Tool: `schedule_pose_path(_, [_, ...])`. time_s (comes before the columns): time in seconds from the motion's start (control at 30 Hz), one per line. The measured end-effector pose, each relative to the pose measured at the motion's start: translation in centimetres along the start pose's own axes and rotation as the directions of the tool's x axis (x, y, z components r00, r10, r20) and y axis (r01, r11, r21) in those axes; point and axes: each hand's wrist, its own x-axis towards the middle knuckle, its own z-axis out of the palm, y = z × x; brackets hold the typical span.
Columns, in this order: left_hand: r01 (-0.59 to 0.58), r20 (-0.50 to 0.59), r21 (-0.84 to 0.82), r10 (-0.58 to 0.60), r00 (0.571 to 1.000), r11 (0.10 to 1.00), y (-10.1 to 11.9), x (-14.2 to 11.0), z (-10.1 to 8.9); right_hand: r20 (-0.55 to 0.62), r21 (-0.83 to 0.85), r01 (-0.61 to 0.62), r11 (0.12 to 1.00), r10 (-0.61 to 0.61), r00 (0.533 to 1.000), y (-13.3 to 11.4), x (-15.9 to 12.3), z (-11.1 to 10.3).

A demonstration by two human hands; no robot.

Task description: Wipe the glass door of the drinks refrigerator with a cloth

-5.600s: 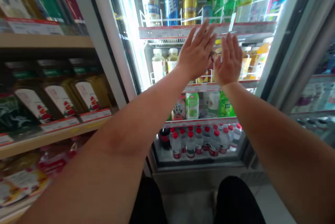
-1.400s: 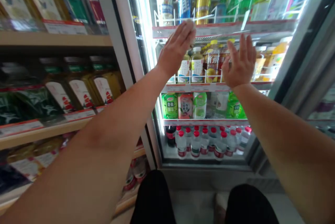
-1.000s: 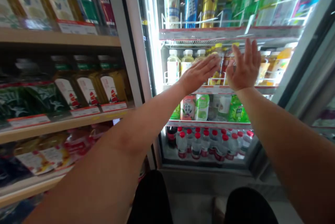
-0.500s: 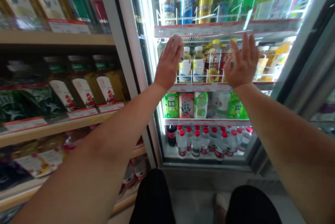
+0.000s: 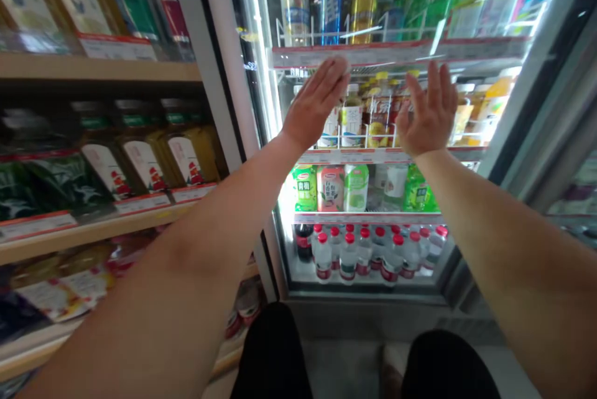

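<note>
Both my arms reach up to the glass door of a lit drinks cooler. My left hand lies flat on the glass with its fingers stretched out and close together. A small pale wad shows under its fingertips; I cannot make out what it is. My right hand is also flat on the glass, further right, fingers spread and empty. Behind the glass, level with both hands, stand yellow drink bottles.
Cans fill the cooler's top shelf, green cartons a lower one, and red-capped water bottles the bottom. Wooden shelves of packaged goods stand on the left. My black-trousered knees are near the cooler's base.
My left hand has swept back and forth across the glass, and since half a second ago it has slid a little right. My right hand has stayed in place.
</note>
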Motion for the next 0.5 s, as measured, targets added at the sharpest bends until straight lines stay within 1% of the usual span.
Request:
schedule_pose_path(0.07, [0.010, -0.006, -0.046, -0.010, 1.000, 0.999, -2.3, -1.7, -0.8, 0.026, 0.058, -0.015, 0.998, 0.013, 1.000, -0.1, 0.0, -0.1])
schedule_pose_path(0.1, [0.025, -0.025, -0.059, -0.027, 0.999, 0.998, -3.6, -2.0, -1.0, 0.043, 0.083, -0.026, 0.996, 0.023, 0.999, -0.2, 0.0, -0.2])
schedule_pose_path(0.13, [0.045, -0.061, -0.073, -0.049, 0.997, 0.996, -4.8, -1.8, -1.0, 0.057, 0.098, -0.038, 0.994, 0.033, 0.998, -0.2, 0.0, -0.2])
schedule_pose_path(0.2, [0.089, -0.142, -0.086, -0.100, 0.985, 0.992, -6.6, -0.4, -0.6, 0.064, 0.104, -0.047, 0.994, 0.040, 0.997, -0.2, 0.0, -0.3])
schedule_pose_path(0.23, [0.106, -0.166, -0.079, -0.118, 0.979, 0.991, -7.0, 0.6, -0.1, 0.057, 0.101, -0.039, 0.994, 0.033, 0.998, -0.2, 0.0, -0.2])
schedule_pose_path(0.27, [0.120, -0.180, -0.064, -0.129, 0.975, 0.991, -6.8, 1.4, 0.4, 0.042, 0.098, -0.025, 0.995, 0.021, 0.999, -0.2, 0.0, -0.2])
schedule_pose_path(0.3, [0.127, -0.184, -0.045, -0.134, 0.974, 0.991, -6.0, 2.0, 1.1, 0.030, 0.094, -0.013, 0.995, 0.010, 0.999, -0.1, 0.0, -0.2])
schedule_pose_path(0.33, [0.125, -0.174, -0.022, -0.127, 0.977, 0.992, -4.6, 2.2, 1.7, 0.026, 0.086, -0.008, 0.996, 0.006, 1.000, -0.1, 0.0, -0.1])
schedule_pose_path(0.37, [0.114, -0.164, -0.010, -0.114, 0.980, 0.993, -2.8, 2.1, 2.3, 0.027, 0.070, -0.011, 0.998, 0.010, 1.000, -0.1, 0.0, 0.0])
schedule_pose_path(0.4, [0.082, -0.128, 0.002, -0.081, 0.988, 0.997, -0.6, 1.7, 2.7, 0.027, 0.045, -0.018, 0.999, 0.016, 1.000, -0.1, 0.0, 0.0])
schedule_pose_path(0.43, [0.025, -0.046, 0.033, -0.023, 0.999, 0.999, 1.5, 1.2, 3.1, 0.024, 0.017, -0.024, 1.000, 0.024, 0.999, 0.0, 0.0, 0.1])
schedule_pose_path(0.47, [-0.048, 0.051, 0.054, 0.045, 0.998, 0.997, 3.4, 0.8, 3.3, 0.018, -0.010, -0.025, 1.000, 0.026, 1.000, 0.0, 0.0, 0.1])
schedule_pose_path(0.5, [-0.145, 0.144, 0.050, 0.137, 0.980, 0.988, 4.8, 0.7, 3.3, 0.008, -0.030, -0.022, 0.999, 0.022, 1.000, -0.1, 0.1, 0.1])
